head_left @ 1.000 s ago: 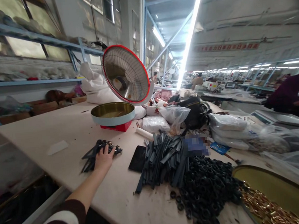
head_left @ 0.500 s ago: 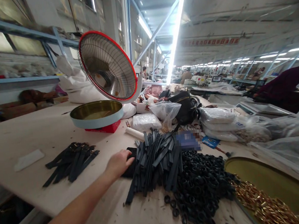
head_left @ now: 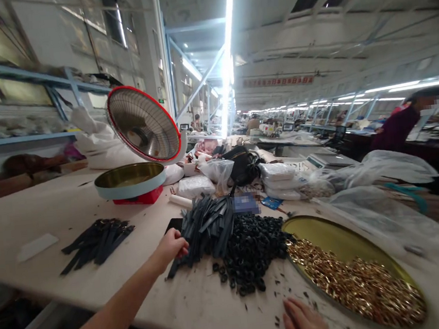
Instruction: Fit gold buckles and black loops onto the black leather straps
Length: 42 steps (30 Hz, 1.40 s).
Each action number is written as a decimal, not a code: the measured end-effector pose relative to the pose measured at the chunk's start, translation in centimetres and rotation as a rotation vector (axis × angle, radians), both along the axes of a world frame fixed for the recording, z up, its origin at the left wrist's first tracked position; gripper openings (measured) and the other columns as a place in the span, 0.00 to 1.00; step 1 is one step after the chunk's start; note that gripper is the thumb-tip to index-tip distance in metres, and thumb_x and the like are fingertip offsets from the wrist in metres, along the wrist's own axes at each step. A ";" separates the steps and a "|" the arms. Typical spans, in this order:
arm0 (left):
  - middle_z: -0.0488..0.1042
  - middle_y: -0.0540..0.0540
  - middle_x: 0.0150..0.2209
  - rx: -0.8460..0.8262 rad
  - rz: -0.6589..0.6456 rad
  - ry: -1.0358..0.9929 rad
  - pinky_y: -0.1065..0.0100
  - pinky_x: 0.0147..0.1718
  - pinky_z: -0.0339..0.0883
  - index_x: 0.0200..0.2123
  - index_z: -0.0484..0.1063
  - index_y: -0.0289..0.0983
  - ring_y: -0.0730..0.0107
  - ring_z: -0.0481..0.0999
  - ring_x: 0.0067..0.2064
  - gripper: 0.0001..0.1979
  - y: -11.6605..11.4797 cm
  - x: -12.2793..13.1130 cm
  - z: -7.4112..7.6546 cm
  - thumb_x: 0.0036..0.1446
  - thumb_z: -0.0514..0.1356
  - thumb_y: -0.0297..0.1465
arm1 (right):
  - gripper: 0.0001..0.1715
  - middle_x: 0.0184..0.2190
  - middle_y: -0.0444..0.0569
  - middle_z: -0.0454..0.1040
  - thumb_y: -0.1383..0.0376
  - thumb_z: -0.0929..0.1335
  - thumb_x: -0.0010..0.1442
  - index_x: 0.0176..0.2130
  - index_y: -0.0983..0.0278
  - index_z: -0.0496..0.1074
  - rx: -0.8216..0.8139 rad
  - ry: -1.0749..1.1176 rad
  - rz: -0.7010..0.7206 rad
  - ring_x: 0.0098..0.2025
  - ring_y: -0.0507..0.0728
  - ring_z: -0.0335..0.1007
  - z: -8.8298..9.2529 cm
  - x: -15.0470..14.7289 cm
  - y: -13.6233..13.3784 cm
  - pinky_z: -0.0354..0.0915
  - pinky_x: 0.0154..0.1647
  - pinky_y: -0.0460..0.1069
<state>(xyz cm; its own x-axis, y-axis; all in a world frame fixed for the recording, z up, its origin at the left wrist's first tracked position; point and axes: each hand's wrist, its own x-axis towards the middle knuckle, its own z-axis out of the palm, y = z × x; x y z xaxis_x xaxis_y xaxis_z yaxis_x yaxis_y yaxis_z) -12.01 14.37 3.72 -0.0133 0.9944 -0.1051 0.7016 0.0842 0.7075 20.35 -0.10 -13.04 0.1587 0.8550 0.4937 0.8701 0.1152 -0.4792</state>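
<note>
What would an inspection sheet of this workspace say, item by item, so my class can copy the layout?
Surface: pale tabletop with scattered dark scraps.
Job's things: piled black strips, a smaller strip group, black loops, gold-coloured pieces in a rounded tray.
Clutter: white packs, black bag, white slip, red-rimmed heater.
Left hand: curled at the strip pile; grip unclear.
Right hand: fingers extended, near the tray; contact with the tabletop unclear.
Cables: nothing seen.
Surroundings: shelving at left, a person in purple at right, strip light overhead.
</note>
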 end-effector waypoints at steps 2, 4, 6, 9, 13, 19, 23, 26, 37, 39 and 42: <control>0.68 0.54 0.24 0.048 -0.050 -0.003 0.75 0.22 0.61 0.30 0.56 0.37 0.76 0.69 0.22 0.02 -4.3 1.3 0.1 0.52 0.50 0.25 | 0.24 0.40 0.56 0.74 0.50 0.62 0.53 0.40 0.64 0.72 -0.019 0.137 0.022 0.42 0.64 0.69 1.3 -0.3 -0.7 0.64 0.43 0.59; 0.67 0.54 0.24 0.153 -0.209 0.050 0.74 0.24 0.58 0.28 0.55 0.39 0.75 0.68 0.23 0.04 -8.5 3.0 -0.4 0.50 0.50 0.25 | 0.27 0.38 0.54 0.73 0.50 0.60 0.55 0.46 0.65 0.66 -0.041 0.374 0.024 0.39 0.61 0.70 3.2 -1.2 -1.6 0.65 0.40 0.55; 0.67 0.53 0.23 0.196 -0.373 0.179 0.73 0.26 0.57 0.27 0.56 0.40 0.72 0.69 0.26 0.04 -11.9 4.7 -1.1 0.49 0.51 0.25 | 0.31 0.26 0.47 0.70 0.50 0.53 0.59 0.52 0.67 0.59 -0.057 0.663 0.103 0.26 0.55 0.68 5.3 -2.3 -2.5 0.66 0.29 0.51; 0.69 0.51 0.25 0.139 -0.528 0.319 0.72 0.27 0.55 0.27 0.59 0.40 0.69 0.70 0.29 0.05 -15.4 6.5 -1.9 0.47 0.50 0.24 | 0.28 0.15 0.39 0.59 0.49 0.53 0.59 0.44 0.67 0.64 -0.125 0.945 0.150 0.17 0.51 0.57 7.5 -3.4 -3.9 0.57 0.17 0.46; 0.72 0.50 0.29 0.088 -0.594 0.285 0.71 0.30 0.57 0.38 0.64 0.40 0.66 0.72 0.32 0.11 -17.4 7.6 -1.7 0.49 0.51 0.27 | 0.21 0.12 0.35 0.53 0.50 0.60 0.54 0.34 0.65 0.66 -0.161 0.979 0.097 0.13 0.48 0.49 8.5 -3.3 -5.8 0.48 0.13 0.44; 0.70 0.52 0.23 -0.401 -0.726 -0.241 0.75 0.20 0.57 0.31 0.67 0.36 0.74 0.68 0.21 0.10 -17.7 10.8 -0.8 0.47 0.54 0.36 | 0.19 0.17 0.39 0.63 0.54 0.60 0.56 0.39 0.66 0.66 -0.165 0.705 0.228 0.17 0.49 0.59 9.1 -3.6 -6.3 0.55 0.16 0.43; 0.66 0.56 0.18 -0.530 -0.545 -0.399 0.77 0.14 0.52 0.25 0.61 0.36 0.80 0.62 0.15 0.09 -16.0 12.3 -2.0 0.46 0.52 0.36 | 0.17 0.23 0.45 0.70 0.61 0.55 0.61 0.40 0.66 0.65 -0.131 0.350 0.203 0.23 0.51 0.66 9.0 -3.1 -3.8 0.63 0.23 0.45; 0.67 0.55 0.21 -0.580 -0.431 -0.487 0.78 0.15 0.54 0.30 0.60 0.36 0.82 0.64 0.16 0.11 -14.4 11.8 -3.3 0.46 0.50 0.37 | 0.14 0.31 0.50 0.71 0.64 0.57 0.60 0.37 0.65 0.68 -0.103 0.182 0.170 0.32 0.54 0.69 8.4 -2.3 -0.6 0.64 0.32 0.48; 0.69 0.53 0.21 -0.829 -0.189 -0.821 0.79 0.16 0.56 0.35 0.63 0.35 0.80 0.66 0.18 0.12 -10.2 10.8 -4.9 0.44 0.53 0.31 | 0.09 0.32 0.51 0.68 0.71 0.60 0.56 0.32 0.63 0.68 -0.277 -0.120 0.304 0.36 0.58 0.65 5.8 -2.9 5.0 0.60 0.38 0.50; 0.70 0.53 0.22 -0.817 -0.210 -0.773 0.78 0.18 0.57 0.34 0.62 0.35 0.80 0.67 0.19 0.11 -9.7 11.2 -5.3 0.45 0.51 0.30 | 0.07 0.32 0.51 0.68 0.72 0.61 0.56 0.31 0.64 0.67 -0.314 -0.116 0.292 0.35 0.57 0.64 6.0 -2.8 4.9 0.61 0.37 0.50; 0.68 0.54 0.22 -0.683 -0.297 -0.613 0.77 0.19 0.56 0.33 0.63 0.35 0.80 0.65 0.19 0.09 -9.2 11.8 -6.1 0.46 0.49 0.28 | 0.05 0.30 0.49 0.66 0.72 0.62 0.53 0.29 0.64 0.65 -0.355 -0.035 0.275 0.33 0.57 0.64 6.1 -2.5 4.9 0.61 0.35 0.50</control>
